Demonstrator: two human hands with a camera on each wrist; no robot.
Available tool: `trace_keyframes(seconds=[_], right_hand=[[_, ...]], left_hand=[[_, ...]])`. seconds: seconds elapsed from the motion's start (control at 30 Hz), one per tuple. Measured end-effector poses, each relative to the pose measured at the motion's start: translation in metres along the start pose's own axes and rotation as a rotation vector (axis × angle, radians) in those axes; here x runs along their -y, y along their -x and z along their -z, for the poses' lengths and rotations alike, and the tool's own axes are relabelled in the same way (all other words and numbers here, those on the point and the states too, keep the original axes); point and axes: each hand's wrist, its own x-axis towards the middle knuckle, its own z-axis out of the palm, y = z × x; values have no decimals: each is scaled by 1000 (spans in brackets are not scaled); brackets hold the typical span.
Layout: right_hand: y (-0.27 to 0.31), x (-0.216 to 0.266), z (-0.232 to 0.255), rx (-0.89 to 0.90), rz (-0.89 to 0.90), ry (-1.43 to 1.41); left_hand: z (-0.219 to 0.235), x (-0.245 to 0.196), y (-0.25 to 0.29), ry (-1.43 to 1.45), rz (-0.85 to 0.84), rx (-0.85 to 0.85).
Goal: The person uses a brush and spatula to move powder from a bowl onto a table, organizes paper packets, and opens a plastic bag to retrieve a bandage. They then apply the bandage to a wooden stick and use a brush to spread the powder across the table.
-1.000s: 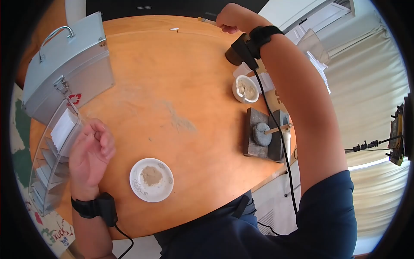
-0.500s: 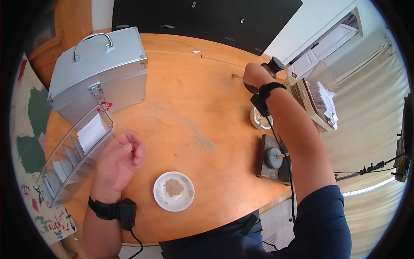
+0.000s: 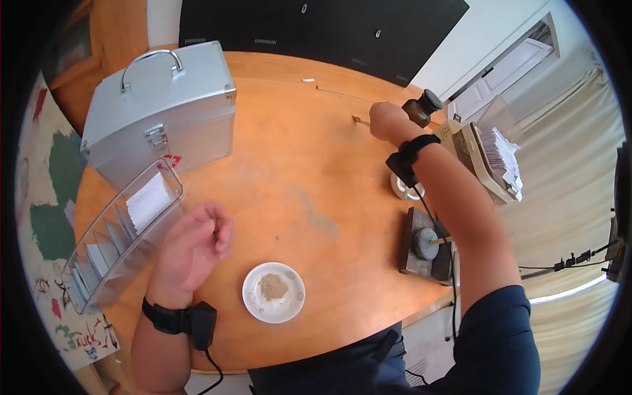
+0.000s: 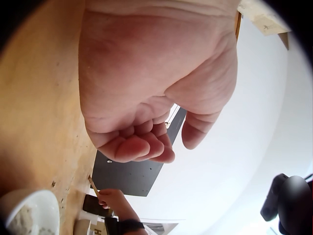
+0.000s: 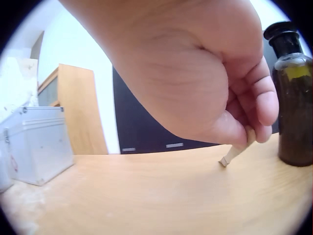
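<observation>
Near the far right of the table, the right hand pinches a small flat brush-like tool between thumb and fingers, its end close to the tabletop. Just beside it stands a dark stoppered bottle. The left hand hovers palm up with loosely curled fingers, holding nothing, between the clear divided rack and a white dish of beige powder. In the left wrist view its palm faces the camera.
A silver case stands at the back left. On the right are a white bowl partly behind the right wrist, a stone block with a round stone and stick, and a box of white papers. Powder smears mark the table.
The head view has shifted, bringing more of the black panel and the bottle into sight. The right hand has come down from the table's far edge beside the bottle, still pinching the tool.
</observation>
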Motion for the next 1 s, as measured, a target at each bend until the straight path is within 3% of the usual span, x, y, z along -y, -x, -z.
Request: trace_keyframes(seconds=[0.07, 0.13, 0.23, 0.27, 0.37, 0.5, 0.57, 0.6, 0.73, 0.8, 0.93, 1.0], right_hand=[[22, 9, 13, 52, 55, 15], [39, 10, 25, 170, 278, 50], [36, -3, 22, 16, 176, -22], [34, 2, 32, 74, 95, 79], [12, -5, 13, 14, -27, 20], [14, -1, -2, 35, 57, 45], [28, 2, 1, 128, 191, 141], [42, 0, 7, 111, 273, 17], [46, -7, 15, 42, 200, -4], [32, -8, 10, 29, 12, 99], [12, -15, -19, 2, 35, 150], [29, -7, -20, 47, 150, 184]], left_hand=[[-6, -2, -1, -27, 7, -37], [-6, -2, -1, -25, 6, -34], [-4, -2, -1, -23, 12, -24], [-4, -2, -1, -18, 15, -20], [-4, 0, -1, -4, 16, -9], [-6, -2, 0, -4, 10, 19], [-8, -4, 1, -17, 29, -8], [-7, -4, 1, -14, 26, -10], [-4, -2, -2, -11, 33, 23], [-4, -2, -2, -6, 33, 34], [-5, -4, -3, -24, 23, 29], [-4, -2, 0, -11, 29, 14]])
